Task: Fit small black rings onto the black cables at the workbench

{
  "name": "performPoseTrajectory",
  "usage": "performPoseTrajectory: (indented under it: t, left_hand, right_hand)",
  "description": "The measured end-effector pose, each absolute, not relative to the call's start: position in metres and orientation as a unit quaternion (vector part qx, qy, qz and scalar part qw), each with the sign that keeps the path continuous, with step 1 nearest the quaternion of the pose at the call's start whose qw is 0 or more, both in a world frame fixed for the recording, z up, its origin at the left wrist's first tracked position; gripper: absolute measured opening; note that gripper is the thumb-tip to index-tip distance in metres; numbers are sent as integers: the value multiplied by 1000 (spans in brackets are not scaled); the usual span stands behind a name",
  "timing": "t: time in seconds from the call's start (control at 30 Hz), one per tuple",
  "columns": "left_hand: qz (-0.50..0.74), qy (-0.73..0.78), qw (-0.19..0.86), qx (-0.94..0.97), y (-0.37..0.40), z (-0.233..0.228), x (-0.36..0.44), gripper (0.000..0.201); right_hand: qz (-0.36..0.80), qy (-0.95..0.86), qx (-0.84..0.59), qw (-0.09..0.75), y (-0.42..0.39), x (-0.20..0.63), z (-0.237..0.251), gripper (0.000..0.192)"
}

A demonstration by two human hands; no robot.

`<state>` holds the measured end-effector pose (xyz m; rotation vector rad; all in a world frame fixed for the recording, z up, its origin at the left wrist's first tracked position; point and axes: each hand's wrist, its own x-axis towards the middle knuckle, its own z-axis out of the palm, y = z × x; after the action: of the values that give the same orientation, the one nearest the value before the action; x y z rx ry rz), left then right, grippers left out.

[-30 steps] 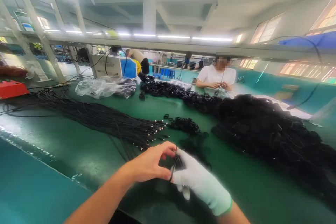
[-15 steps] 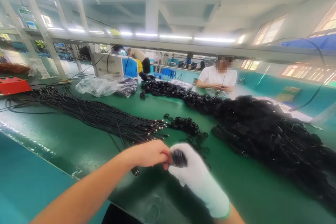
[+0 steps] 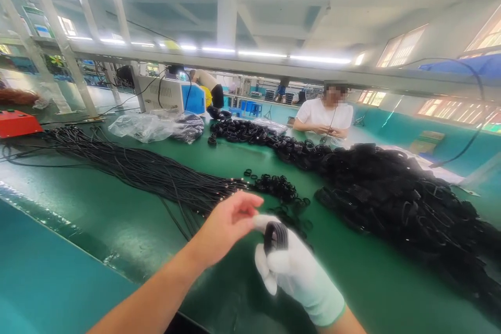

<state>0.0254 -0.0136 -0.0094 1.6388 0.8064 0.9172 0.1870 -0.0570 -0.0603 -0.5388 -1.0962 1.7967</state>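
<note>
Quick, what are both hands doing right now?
Left hand: bare, loosely open, holding nothing visible.
Right hand: gloved, closed around a stack of black rings.

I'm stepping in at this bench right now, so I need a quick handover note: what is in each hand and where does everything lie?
Left hand: bare, fingers loosely bent, empty as far as I can see, close beside the gloved one.
Right hand: in a white knit glove, gripping a small stack of black rubber rings between thumb and fingers.
Bundle of thin black cables with metal tips: on the green bench top, left of the hands.
Loose black rings: just beyond the hands.
Large black heap: right, contents unclear.
How many are done or left: cannot tell.
</note>
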Motion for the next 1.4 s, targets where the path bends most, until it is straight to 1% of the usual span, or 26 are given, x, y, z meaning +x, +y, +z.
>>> performPoseTrajectory:
  t: [0.07, 0.1, 0.17, 0.2, 0.27, 0.33, 0.4, 0.43, 0.5, 0.57, 0.63, 0.7, 0.77, 0.83, 0.9, 1.0, 1.13, 1.2, 1.27, 1.33, 1.37, 1.4]
  left_hand:
    - [358, 331, 394, 779, -17, -8, 30, 35]
    - [337, 331, 348, 810, -17, -7, 32, 33]
    - [310, 352, 310, 827, -14, -7, 32, 30]
    - [300, 362, 322, 822, -11, -8, 30, 30]
    - [275, 346, 393, 807, -3, -11, 24, 38]
    - [245, 286, 494, 784, 5, -14, 17, 46]
    - [231, 252, 547, 765, 11, -17, 14, 42]
    - [230, 259, 543, 765, 13, -18, 14, 39]
    - [236, 303, 496, 778, 12, -18, 17, 35]
    - [268, 357, 438, 781, 8, -17, 21, 33]
    - [314, 400, 428, 747, 1, -18, 24, 27]
    - [327, 421, 482, 696, -8, -22, 25, 22]
    - [312, 408, 564, 647, -17, -29, 25, 13]
    - [315, 387, 621, 605, -25, -37, 27, 8]
    - [337, 376, 644, 575, -29, -42, 29, 10]
    - [348, 355, 664, 558, -30, -44, 30, 14]
    - [322, 334, 667, 583, -24, -39, 28, 13]
    - [303, 348, 652, 602, -21, -36, 25, 14]
    - [290, 393, 604, 630, -21, -35, 22, 15]
    - [313, 449, 500, 671, -23, -37, 19, 10]
    - [334, 462, 437, 695, -24, -38, 18, 12]
    - [356, 462, 375, 720, -26, -40, 17, 21]
  right_hand:
    - [756, -442, -213, 434, -57, 187, -61, 52]
    - [766, -435, -208, 426, -57, 187, -62, 46]
    - [772, -398, -203, 452, -56, 185, -63, 38]
    - [772, -369, -207, 474, -56, 184, -63, 36]
    - [785, -309, -228, 486, -55, 182, -63, 38]
    - [821, -276, -240, 439, -54, 180, -62, 47]
    - [835, -287, -243, 401, -52, 178, -62, 55]
    - [821, -312, -251, 406, -51, 178, -62, 54]
    - [766, -379, -294, 428, -50, 179, -60, 47]
    - [714, -426, -343, 437, -50, 183, -58, 51]
    - [710, -432, -354, 429, -51, 187, -56, 55]
    - [720, -429, -333, 432, -52, 190, -55, 50]
    - [717, -434, -329, 434, -53, 189, -55, 44]
    - [707, -440, -346, 433, -53, 185, -55, 40]
    - [708, -442, -340, 433, -54, 180, -55, 37]
    - [733, -430, -289, 440, -54, 177, -57, 36]
    - [756, -407, -261, 440, -52, 179, -61, 43]
    - [760, -402, -258, 440, -51, 181, -62, 43]
    - [763, -399, -259, 438, -51, 182, -62, 43]
    - [766, -394, -267, 432, -52, 180, -63, 45]
    - [767, -394, -274, 426, -52, 179, -62, 47]
    - [764, -397, -282, 424, -52, 177, -62, 49]
